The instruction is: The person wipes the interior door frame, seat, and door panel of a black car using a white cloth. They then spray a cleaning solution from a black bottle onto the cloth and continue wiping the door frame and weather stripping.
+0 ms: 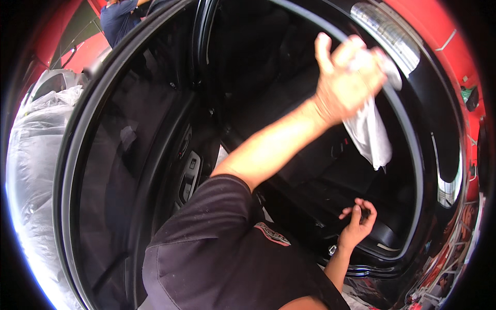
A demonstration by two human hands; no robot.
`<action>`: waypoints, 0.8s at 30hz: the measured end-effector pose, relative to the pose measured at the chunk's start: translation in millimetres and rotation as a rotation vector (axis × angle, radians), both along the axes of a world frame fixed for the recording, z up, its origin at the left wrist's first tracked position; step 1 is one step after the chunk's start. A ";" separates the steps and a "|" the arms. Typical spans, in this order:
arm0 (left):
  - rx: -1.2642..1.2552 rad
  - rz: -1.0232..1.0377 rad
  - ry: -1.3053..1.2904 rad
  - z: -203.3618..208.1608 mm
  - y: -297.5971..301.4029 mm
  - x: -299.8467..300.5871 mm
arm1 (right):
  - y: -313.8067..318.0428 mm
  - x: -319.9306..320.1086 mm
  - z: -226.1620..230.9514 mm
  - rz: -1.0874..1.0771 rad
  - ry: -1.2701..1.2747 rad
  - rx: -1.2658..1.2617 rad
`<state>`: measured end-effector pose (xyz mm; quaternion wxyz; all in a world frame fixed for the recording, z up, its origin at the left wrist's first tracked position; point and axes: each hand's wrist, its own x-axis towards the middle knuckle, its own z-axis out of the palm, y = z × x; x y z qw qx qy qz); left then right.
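Raised toward the upper right, my left hand [349, 82] is closed round a white cloth [371, 135], and a loose end hangs below the palm. Part of the cloth is bunched by the fingers at the grey rubber door seal [413, 150] that rims the black car's doorway; motion blurs this spot, so I cannot tell whether it touches. Lower down, my right hand [358, 225] holds nothing, with its fingers loosely bent and apart. It is in front of the dark car interior [299, 150], near the lower part of the doorway.
The open black car door [119, 150] stands on my left, with a switch panel [190, 175] on its inner side. Beyond it is something covered in clear plastic sheeting [39, 160]. Another person in dark blue [118, 20] is at the far upper left. Red surfaces [429, 23] lie beyond the car.
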<state>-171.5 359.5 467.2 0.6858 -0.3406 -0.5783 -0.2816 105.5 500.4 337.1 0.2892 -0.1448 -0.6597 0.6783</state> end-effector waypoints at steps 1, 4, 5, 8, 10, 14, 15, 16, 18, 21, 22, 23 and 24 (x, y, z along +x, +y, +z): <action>0.019 0.104 -0.030 -7.2 -17.5 -21.0 | 8.8 10.5 -16.3 -0.056 -0.055 -0.037; 0.035 0.402 -0.033 -20.8 -71.6 -108.4 | 24.8 33.1 -52.6 -0.272 -0.245 -0.110; 0.017 0.498 -0.101 -32.5 -101.9 -128.3 | 24.7 39.4 -51.0 -0.301 -0.312 -0.134; -0.068 0.751 -0.232 -68.0 -191.8 -191.6 | 29.7 13.7 -60.2 -0.368 -0.430 -0.163; -0.108 0.887 -0.273 -89.4 -229.7 -219.7 | 45.1 23.0 -81.1 -0.327 -0.406 -0.155; -0.144 1.117 -0.307 -117.4 -300.4 -260.0 | 39.7 -9.2 -90.9 -0.218 -0.404 -0.112; -0.149 1.156 -0.316 -123.4 -310.2 -262.7 | 35.7 -15.9 -90.5 -0.194 -0.393 -0.093; -0.153 1.187 -0.316 -126.9 -317.6 -265.4 | 32.9 -19.3 -90.6 -0.175 -0.364 -0.119; -0.157 1.223 -0.345 -143.2 -322.4 -266.6 | 28.5 -25.4 -85.6 -0.148 -0.349 -0.120; -0.213 1.200 -0.626 -152.8 -317.3 -227.4 | 29.5 -23.0 -89.1 -0.067 -0.359 -0.121; -0.239 1.166 -0.785 -154.5 -313.3 -209.7 | 30.9 -21.6 -89.5 -0.034 -0.373 -0.112; -0.345 1.097 -1.020 -140.4 -282.6 -186.6 | 29.5 -19.6 -90.6 0.000 -0.359 -0.112; -0.428 1.047 -1.141 -144.6 -279.8 -173.3 | 24.4 -19.9 -89.1 0.048 -0.374 -0.116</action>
